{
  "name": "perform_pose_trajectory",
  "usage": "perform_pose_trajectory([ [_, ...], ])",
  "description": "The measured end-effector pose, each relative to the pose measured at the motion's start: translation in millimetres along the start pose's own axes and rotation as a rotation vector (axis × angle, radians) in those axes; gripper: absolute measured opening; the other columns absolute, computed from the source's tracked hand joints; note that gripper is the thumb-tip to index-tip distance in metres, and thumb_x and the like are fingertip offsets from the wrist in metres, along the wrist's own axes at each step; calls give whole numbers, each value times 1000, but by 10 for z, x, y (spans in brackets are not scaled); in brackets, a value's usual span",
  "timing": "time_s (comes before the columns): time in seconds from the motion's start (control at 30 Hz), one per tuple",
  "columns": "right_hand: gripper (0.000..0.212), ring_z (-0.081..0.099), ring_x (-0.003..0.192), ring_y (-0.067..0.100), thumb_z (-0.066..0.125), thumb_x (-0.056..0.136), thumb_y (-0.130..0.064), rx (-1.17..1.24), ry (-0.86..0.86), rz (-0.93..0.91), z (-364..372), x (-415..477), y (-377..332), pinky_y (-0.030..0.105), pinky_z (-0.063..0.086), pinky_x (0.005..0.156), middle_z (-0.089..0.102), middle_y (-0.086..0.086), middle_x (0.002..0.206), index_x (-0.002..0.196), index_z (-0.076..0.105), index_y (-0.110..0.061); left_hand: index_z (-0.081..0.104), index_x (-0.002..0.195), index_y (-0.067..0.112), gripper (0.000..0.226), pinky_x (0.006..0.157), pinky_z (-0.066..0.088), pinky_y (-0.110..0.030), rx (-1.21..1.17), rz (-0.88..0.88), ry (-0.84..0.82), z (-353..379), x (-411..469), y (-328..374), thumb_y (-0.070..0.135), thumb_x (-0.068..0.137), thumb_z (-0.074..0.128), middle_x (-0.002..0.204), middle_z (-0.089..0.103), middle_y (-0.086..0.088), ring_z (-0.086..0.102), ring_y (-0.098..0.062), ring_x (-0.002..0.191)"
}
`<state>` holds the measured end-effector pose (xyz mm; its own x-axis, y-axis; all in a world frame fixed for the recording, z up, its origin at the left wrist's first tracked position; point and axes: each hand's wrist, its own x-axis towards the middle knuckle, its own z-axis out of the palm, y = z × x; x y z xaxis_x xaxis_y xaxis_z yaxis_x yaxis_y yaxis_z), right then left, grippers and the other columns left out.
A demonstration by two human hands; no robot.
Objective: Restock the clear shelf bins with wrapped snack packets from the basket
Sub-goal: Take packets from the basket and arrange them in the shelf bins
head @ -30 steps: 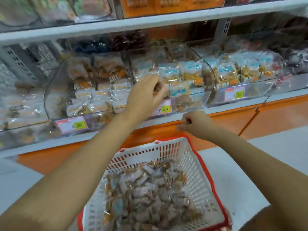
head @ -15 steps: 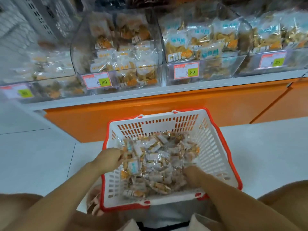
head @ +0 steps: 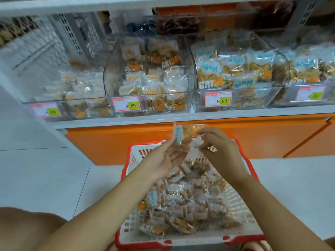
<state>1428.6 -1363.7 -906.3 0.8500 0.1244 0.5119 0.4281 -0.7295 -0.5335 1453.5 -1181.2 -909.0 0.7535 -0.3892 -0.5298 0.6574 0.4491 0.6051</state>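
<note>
Progress: roughly midway, I'd judge | bins (head: 163, 105) part-filled | basket (head: 241, 205) heaped with stock | left hand (head: 163, 160), right hand (head: 221, 151): curled fingers pinching packets (head: 181, 134) above basket, not yet shelved

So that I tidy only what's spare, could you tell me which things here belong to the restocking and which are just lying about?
In the job: basket, packets in it, raised packet between left hand and right hand, clear bins.
Just there: price tags, orange cabinet, floor tiles.
</note>
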Motion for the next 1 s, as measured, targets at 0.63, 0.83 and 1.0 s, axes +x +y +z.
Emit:
perform_pose_trajectory([
  [0.63, 19, 68, 76, 10, 81, 68, -29, 316, -174, 584, -1340, 1015, 52, 26, 48, 73, 73, -7, 73, 77, 74, -14, 61, 116, 23, 27, 73, 52, -12, 957, 798, -32, 1296, 128, 850, 27, 89, 64, 103, 66, 11, 63, 1, 91],
  [0.83, 18, 52, 60, 11, 74, 82, -29, 6, 200, 655, -1821, 1368, 642, 25, 35, 51, 64, 3, 82, 86, 64, -15, 62, 118, 14, 30, 89, 49, -31, 1447, 978, 91, 1842, 667, 874, 21, 89, 65, 113, 63, 0, 56, -12, 96],
  [1.0, 25, 52, 71, 21, 71, 85, -28, -200, 97, 648, -1715, 1482, 921, 30, 38, 57, 59, 8, 83, 84, 55, -10, 66, 112, 14, 28, 85, 51, -38, 1832, 892, 118, 2021, 1016, 894, 30, 90, 64, 108, 66, -7, 60, -25, 100],
])
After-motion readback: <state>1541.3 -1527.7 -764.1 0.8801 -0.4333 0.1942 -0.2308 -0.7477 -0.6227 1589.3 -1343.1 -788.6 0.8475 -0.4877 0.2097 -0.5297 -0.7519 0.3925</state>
